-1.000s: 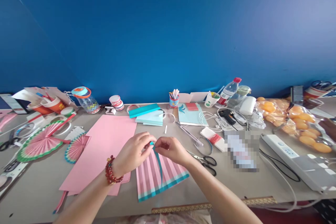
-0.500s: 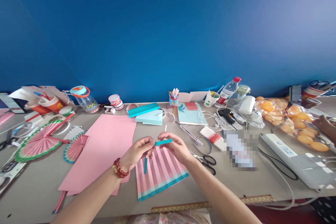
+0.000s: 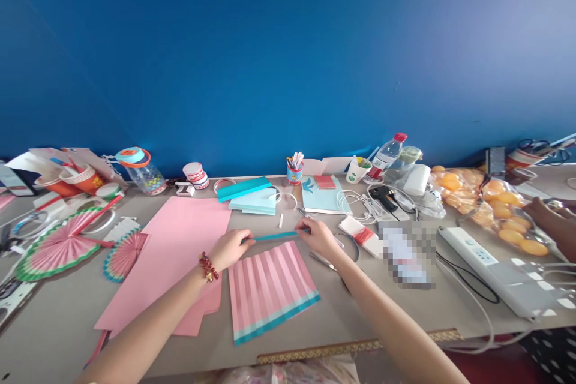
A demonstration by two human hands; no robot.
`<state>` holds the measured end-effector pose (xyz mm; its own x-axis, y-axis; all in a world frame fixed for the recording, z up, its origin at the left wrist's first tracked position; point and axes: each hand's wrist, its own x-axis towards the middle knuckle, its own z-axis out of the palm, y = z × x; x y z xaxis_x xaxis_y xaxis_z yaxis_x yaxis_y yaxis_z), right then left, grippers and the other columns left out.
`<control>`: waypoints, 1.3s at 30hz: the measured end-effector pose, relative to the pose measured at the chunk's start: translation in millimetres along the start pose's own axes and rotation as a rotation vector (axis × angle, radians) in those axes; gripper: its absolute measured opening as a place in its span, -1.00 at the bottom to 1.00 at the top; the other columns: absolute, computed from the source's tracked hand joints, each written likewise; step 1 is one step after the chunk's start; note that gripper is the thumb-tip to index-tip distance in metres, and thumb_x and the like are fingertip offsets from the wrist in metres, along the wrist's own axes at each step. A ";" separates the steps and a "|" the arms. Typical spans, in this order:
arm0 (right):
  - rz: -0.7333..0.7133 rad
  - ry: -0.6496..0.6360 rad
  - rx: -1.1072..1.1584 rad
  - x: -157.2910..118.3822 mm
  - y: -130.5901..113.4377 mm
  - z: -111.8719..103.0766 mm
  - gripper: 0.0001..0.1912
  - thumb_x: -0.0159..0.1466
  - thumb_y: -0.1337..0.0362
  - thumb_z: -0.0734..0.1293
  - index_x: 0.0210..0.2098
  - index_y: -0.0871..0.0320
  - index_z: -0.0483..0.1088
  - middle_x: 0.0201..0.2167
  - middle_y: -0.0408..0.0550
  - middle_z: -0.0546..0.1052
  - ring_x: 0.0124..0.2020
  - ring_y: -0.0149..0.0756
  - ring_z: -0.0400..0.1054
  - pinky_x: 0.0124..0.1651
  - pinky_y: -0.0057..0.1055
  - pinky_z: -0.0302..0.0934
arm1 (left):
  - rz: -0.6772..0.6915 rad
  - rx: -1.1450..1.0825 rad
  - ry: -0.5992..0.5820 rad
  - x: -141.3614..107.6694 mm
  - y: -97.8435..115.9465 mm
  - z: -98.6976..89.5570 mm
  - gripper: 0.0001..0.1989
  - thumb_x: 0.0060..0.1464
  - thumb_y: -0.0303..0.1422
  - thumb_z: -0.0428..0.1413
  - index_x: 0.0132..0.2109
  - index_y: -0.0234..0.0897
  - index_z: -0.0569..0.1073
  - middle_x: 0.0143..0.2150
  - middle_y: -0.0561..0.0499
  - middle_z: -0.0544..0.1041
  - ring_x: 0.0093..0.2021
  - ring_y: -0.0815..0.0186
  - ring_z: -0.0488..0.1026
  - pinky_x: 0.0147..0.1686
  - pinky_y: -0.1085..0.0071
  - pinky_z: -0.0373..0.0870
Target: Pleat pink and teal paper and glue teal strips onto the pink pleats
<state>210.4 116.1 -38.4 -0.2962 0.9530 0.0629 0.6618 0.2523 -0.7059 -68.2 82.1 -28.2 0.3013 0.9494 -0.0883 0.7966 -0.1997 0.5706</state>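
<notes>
A narrow teal paper strip (image 3: 275, 236) is stretched between my two hands, just above the far edge of a pleated sheet. My left hand (image 3: 233, 246), with a red bead bracelet at the wrist, pinches the strip's left end. At the other end my right hand (image 3: 317, 237) has its fingers closed on the strip. Below them lies the pink pleated paper (image 3: 272, 291), its near edge banded in teal. Pink sheets (image 3: 180, 252) lie to the left. Beside my right hand are scissors (image 3: 321, 260), partly hidden by my forearm.
Finished-looking paper fans (image 3: 63, 243) lie at left. Teal and pale blue paper (image 3: 245, 189) sits at the back, near a stick cup (image 3: 295, 169). To the right are a power strip (image 3: 488, 270), cables and bagged orange balls (image 3: 499, 204). Another person's hand (image 3: 551, 219) shows at far right.
My hands have moved apart, and the strip that was bent, with one end hanging down, is now pulled out straight between them. The view has shifted slightly.
</notes>
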 end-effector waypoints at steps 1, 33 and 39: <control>0.000 -0.001 -0.042 0.8 2.6 0.9 -0.88 0.16 0.42 0.28 -0.36 0.14 0.46 -0.34 -0.08 0.58 -0.27 -0.25 0.44 -0.19 -0.40 0.21 | -0.009 0.055 -0.001 0.5 -3.5 1.3 -0.75 0.25 -0.23 -0.03 -0.31 -0.23 0.44 -0.31 -0.02 0.56 -0.27 0.22 0.49 -0.33 0.41 0.22; 0.167 0.018 -0.747 -93.1 20.9 -51.6 -0.89 0.27 0.33 0.24 -0.33 0.14 0.42 -0.27 0.03 0.53 -0.17 -0.13 0.41 -0.19 -0.34 0.15 | 0.331 0.350 0.278 45.1 -18.9 -15.4 -0.74 0.27 -0.27 0.00 0.00 -0.20 0.50 0.10 -0.09 0.46 0.10 0.16 0.39 0.12 0.23 0.31; 0.130 0.036 -0.569 -96.1 32.3 -75.8 -0.85 0.26 0.30 0.18 -0.33 0.11 0.38 -0.44 -0.06 0.53 -0.35 -0.21 0.42 -0.25 -0.36 0.18 | 0.345 0.105 0.265 -14.3 11.6 -11.9 -0.70 0.33 -0.31 -0.11 -0.07 -0.16 0.52 -0.08 -0.06 0.54 -0.04 0.22 0.46 0.00 0.28 0.39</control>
<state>312.4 45.3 -13.7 -0.1710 0.9848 0.0322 0.9599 0.1738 -0.2201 -69.4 69.1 -10.7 0.4250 0.8496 0.3124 0.7259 -0.5261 0.4431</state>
